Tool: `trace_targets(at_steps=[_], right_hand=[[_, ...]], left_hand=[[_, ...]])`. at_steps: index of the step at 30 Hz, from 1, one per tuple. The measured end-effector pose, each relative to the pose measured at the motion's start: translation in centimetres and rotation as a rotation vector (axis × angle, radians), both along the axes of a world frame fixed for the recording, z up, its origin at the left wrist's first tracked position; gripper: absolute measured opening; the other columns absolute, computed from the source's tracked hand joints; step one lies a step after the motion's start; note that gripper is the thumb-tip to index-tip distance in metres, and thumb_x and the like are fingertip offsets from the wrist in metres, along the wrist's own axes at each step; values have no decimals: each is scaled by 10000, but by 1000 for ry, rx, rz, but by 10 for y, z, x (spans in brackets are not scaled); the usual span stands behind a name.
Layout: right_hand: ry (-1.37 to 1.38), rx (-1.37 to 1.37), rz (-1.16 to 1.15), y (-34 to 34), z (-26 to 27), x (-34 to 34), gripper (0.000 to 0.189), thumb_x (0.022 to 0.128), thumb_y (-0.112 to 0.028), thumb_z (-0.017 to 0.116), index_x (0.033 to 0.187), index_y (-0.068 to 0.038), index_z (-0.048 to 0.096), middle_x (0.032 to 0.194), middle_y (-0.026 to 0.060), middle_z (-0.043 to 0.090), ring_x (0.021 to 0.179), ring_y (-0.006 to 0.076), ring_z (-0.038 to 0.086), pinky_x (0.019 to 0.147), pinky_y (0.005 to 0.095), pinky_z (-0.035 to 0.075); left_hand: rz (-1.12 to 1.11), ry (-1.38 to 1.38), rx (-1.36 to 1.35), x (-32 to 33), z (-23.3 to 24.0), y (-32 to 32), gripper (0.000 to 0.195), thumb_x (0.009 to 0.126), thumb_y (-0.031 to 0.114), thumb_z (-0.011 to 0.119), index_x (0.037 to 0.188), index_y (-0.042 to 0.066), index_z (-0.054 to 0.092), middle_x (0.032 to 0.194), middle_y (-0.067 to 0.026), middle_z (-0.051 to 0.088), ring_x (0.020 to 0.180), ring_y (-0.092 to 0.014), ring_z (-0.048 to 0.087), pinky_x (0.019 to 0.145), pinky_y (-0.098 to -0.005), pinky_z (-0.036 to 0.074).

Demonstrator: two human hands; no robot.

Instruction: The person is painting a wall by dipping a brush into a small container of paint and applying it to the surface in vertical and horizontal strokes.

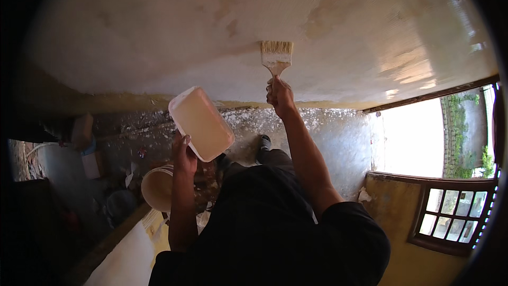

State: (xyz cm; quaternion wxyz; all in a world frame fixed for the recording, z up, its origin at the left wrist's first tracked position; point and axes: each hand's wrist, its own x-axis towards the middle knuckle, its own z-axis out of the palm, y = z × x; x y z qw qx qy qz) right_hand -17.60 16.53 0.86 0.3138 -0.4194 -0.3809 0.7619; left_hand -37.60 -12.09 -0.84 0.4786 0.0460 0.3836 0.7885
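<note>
My right hand is closed around the handle of a wide, flat paintbrush, whose pale bristles are at the wall in front of me. Whitish paint coats the lower part of the brush. In my left hand is a shallow rectangular plastic tray, gripped at its near edge and tilted in view. A smooth, cream-coloured layer shows inside it. The wall has an uneven pale coat with darker, brownish patches, and it looks shiny toward the right.
Below my left forearm stands a round bucket. White spatters cover the floor along the wall's foot. Boxes and scattered items lie at the left. A bright open doorway and a paned window are at the right.
</note>
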Motion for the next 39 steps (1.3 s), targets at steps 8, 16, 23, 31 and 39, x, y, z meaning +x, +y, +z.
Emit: trace_targets(at_steps=[8, 16, 23, 31, 39], right_hand=[[-142, -123, -57, -4, 20, 2, 309, 1004, -310, 477, 939, -13, 534, 655, 8, 470, 482, 95, 416, 435, 238, 342], [37, 267, -90, -18, 228, 17, 308, 1001, -298, 502, 947, 0, 556, 634, 29, 505, 476, 99, 433, 449, 229, 337], [96, 485, -147, 35, 254, 2, 329, 1009, -332, 470, 896, -33, 553, 669, 58, 518, 467, 119, 398, 468, 247, 330], [-126, -66, -189, 12, 27, 44, 364, 1019, -363, 433, 886, -37, 528, 626, 7, 448, 438, 97, 369, 397, 259, 300], [26, -129, -49, 31, 95, 58, 199, 956, -187, 534, 1017, 1, 548, 747, 27, 543, 591, 115, 503, 538, 241, 428]], left_hand=[[-16, 10, -8, 3, 3, 1, 623, 834, 165, 653, 1380, 12, 395, 1251, -91, 541, 1144, -205, 553, 941, -353, 501], [-38, -2, 22, 9, 3, 5, 591, 864, 133, 630, 1383, -7, 384, 1266, -107, 535, 1160, -220, 553, 944, -370, 508], [-59, -12, -21, 18, 9, 10, 611, 867, 137, 632, 1398, -10, 368, 1268, -119, 532, 1157, -229, 555, 952, -381, 504], [-81, 52, -27, 29, 23, 19, 647, 831, 179, 663, 1384, -10, 385, 1256, -111, 536, 1134, -219, 558, 941, -352, 498], [30, 88, -43, 60, 30, 17, 614, 828, 183, 664, 1353, -8, 410, 1245, -103, 539, 1143, -214, 552, 962, -372, 485]])
